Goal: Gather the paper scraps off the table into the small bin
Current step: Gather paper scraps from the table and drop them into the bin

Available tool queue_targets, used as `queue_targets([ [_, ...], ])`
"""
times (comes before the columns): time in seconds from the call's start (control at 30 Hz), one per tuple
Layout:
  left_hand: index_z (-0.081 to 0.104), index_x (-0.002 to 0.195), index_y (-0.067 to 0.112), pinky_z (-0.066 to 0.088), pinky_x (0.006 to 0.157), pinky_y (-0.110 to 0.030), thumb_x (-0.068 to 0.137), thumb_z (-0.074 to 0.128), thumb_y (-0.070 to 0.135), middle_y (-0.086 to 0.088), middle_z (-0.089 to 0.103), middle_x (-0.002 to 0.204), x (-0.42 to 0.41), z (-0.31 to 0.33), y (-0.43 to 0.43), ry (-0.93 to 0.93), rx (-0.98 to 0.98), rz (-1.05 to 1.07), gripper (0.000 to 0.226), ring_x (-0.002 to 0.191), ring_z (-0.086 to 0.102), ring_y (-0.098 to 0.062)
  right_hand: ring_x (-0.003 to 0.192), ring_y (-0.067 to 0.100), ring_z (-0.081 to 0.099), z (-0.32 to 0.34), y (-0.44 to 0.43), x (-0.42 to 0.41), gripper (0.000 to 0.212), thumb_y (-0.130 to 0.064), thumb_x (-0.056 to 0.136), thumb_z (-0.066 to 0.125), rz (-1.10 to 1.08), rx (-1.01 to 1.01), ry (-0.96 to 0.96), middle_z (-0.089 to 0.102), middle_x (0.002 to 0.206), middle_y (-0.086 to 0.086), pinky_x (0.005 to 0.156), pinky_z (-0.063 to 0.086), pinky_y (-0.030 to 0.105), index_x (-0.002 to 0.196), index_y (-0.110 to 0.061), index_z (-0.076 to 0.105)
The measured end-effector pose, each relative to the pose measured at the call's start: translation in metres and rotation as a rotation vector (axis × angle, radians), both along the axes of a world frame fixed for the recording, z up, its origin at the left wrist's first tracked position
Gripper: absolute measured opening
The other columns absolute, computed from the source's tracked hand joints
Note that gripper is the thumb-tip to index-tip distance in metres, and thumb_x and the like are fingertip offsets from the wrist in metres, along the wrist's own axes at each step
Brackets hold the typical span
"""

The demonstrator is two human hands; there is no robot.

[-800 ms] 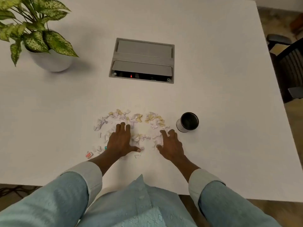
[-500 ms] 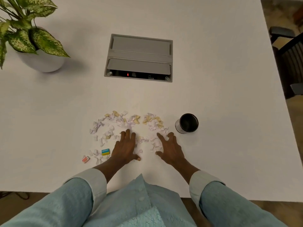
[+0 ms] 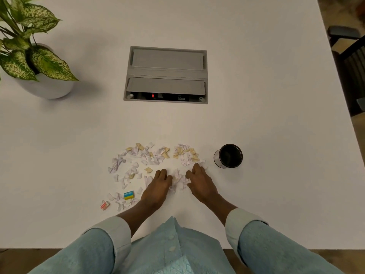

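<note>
White and tan paper scraps (image 3: pixel 150 156) lie spread in an arc on the white table (image 3: pixel 256 115), in front of me. A small heap of scraps (image 3: pixel 178 180) sits between my two hands. My left hand (image 3: pixel 158 187) rests on the table at the heap's left side, fingers bent. My right hand (image 3: pixel 200 183) presses in from the right, fingers curled against the heap. Neither hand lifts anything. The small bin (image 3: pixel 229 156), a silver cup with a dark inside, stands upright just right of the scraps, a short way beyond my right hand.
A blue and yellow eraser (image 3: pixel 128 195) and a small red and white piece (image 3: pixel 105 205) lie among the scraps at the near left. A grey cable box (image 3: pixel 166 75) is sunk in the table's middle. A potted plant (image 3: pixel 45 86) stands far left. A dark chair (image 3: pixel 351 56) is beyond the right edge.
Both hands slid toward each other and their fingers curled, pushing scraps into a heap between them. The left hand's shift right uncovered the eraser and scraps at the near left.
</note>
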State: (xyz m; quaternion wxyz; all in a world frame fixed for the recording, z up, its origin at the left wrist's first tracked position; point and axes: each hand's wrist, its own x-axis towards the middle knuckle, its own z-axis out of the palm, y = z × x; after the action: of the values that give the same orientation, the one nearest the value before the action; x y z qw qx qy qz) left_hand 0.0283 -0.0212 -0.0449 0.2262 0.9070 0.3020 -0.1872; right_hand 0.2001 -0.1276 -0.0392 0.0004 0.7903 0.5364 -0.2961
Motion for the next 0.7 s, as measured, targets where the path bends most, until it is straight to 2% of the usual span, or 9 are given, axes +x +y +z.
queue_targets([
  [0.1,0.06,0.124,0.013,0.045,0.087,-0.026,0.097,0.059,0.005,-0.009,0.056,0.131,-0.001,-0.002,0.007,-0.044,-0.03,0.004,0.028,0.115,0.051,-0.023,0.107,0.026,0.052,0.001,0.001,0.002,0.012,-0.008,0.098,0.055,0.021,0.005,-0.044,0.05,0.121,0.01,0.074,0.054,0.038,0.11,-0.009,0.06],
  [0.23,0.067,0.113,0.011,0.044,0.083,-0.028,0.095,0.061,0.003,-0.01,0.063,0.118,0.002,-0.002,0.013,-0.12,-0.062,0.048,0.021,0.106,0.056,-0.024,0.108,0.024,0.054,-0.004,-0.001,0.004,0.019,-0.006,0.098,0.049,0.005,0.034,-0.041,0.057,0.12,0.009,0.081,0.05,0.033,0.109,-0.006,0.065],
  [0.33,0.071,0.101,0.007,0.047,0.08,-0.033,0.091,0.062,-0.002,-0.011,0.066,0.106,0.008,0.002,0.013,-0.224,-0.099,0.153,0.016,0.097,0.059,-0.027,0.102,0.023,0.063,-0.002,-0.001,0.005,0.019,-0.009,0.096,0.057,-0.193,0.058,0.02,0.064,0.113,0.007,0.087,0.053,0.032,0.106,-0.007,0.073],
  [0.43,0.07,0.087,0.008,0.051,0.071,-0.037,0.086,0.065,-0.003,-0.008,0.066,0.09,0.022,0.012,0.007,-0.331,-0.133,0.254,0.012,0.083,0.06,-0.025,0.092,0.021,0.068,0.006,-0.002,0.006,0.011,-0.006,0.088,0.07,-0.498,0.128,0.099,0.072,0.102,0.006,0.079,0.053,0.027,0.093,-0.009,0.08],
  [0.57,0.07,0.08,0.012,0.043,0.06,-0.022,0.082,0.067,-0.006,0.002,0.063,0.079,0.051,0.03,-0.006,-0.437,-0.184,0.36,0.018,0.067,0.053,-0.011,0.078,0.014,0.071,0.023,-0.012,0.009,0.003,-0.009,0.082,0.08,-0.737,0.27,0.188,0.078,0.088,0.002,0.065,0.048,0.012,0.084,-0.011,0.081],
  [0.7,0.072,0.079,0.012,0.051,0.061,-0.03,0.081,0.072,-0.003,0.002,0.067,0.078,0.084,0.05,-0.013,-0.557,-0.237,0.401,0.015,0.068,0.059,-0.012,0.072,0.006,0.071,0.048,-0.024,0.023,0.01,-0.015,0.078,0.087,-0.869,0.41,0.24,0.078,0.082,-0.003,0.071,0.061,0.024,0.086,-0.012,0.081],
])
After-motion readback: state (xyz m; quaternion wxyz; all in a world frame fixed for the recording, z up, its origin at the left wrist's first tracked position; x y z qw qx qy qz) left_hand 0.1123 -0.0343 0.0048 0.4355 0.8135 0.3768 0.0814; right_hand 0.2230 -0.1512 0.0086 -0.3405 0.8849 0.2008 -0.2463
